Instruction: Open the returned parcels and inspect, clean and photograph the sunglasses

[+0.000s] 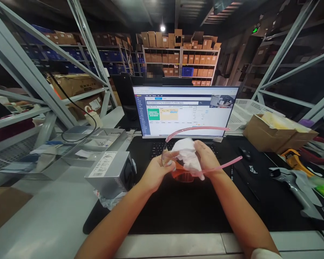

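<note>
A pair of glasses [183,176] with pink temples and an orange lens is held up over the black desk mat, its temples pointing to the right. The fingers of my left hand [157,172] are closed on the frame at the left lens. Bunched in my right hand [207,155] is a white cloth [187,153], which rests against the glasses and covers part of them. Directly behind both hands are a black keyboard [156,149] and a lit monitor [183,115].
To the left stand a grey box [108,172] with a label and several grey trays [105,140]. On the right lie a mouse [245,153], a barcode scanner [294,192] and a yellow tape dispenser [294,160]. A cardboard box [272,135] sits behind them.
</note>
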Demonstrator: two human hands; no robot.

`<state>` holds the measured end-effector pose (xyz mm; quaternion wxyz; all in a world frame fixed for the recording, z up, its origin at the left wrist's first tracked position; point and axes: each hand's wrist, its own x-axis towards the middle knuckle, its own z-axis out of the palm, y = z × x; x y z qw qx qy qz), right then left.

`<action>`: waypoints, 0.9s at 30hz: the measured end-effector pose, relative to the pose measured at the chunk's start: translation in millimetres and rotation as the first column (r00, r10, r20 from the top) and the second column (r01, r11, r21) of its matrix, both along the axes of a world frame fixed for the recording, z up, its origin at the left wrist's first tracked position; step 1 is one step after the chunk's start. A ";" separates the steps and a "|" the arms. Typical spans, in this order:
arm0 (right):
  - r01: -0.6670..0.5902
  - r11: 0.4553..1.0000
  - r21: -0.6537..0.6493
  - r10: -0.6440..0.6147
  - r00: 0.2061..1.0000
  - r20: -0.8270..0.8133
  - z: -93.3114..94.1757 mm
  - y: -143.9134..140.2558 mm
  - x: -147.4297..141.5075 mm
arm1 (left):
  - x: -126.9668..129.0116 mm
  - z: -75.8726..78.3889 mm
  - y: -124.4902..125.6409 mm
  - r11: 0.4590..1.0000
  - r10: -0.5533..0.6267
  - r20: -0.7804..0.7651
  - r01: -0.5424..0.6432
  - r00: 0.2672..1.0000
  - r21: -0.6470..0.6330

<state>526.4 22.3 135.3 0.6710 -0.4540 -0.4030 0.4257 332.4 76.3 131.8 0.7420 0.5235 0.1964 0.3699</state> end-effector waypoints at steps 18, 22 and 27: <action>-0.445 0.895 -0.019 0.421 0.859 -0.290 11.0 -7.3 4.1 | -9.5 3.6 12.6 0.998 -0.010 0.028 0.011 1.000 -0.054; 0.002 1.000 -0.006 -0.004 0.943 -0.332 22.6 -6.8 22.8 | -5.9 1.1 20.2 0.993 0.112 0.090 -0.115 0.990 0.036; 0.836 0.137 0.531 -0.848 0.376 -0.373 31.9 -47.8 35.9 | 2.3 -8.4 25.5 0.905 0.327 0.249 -0.377 0.912 0.194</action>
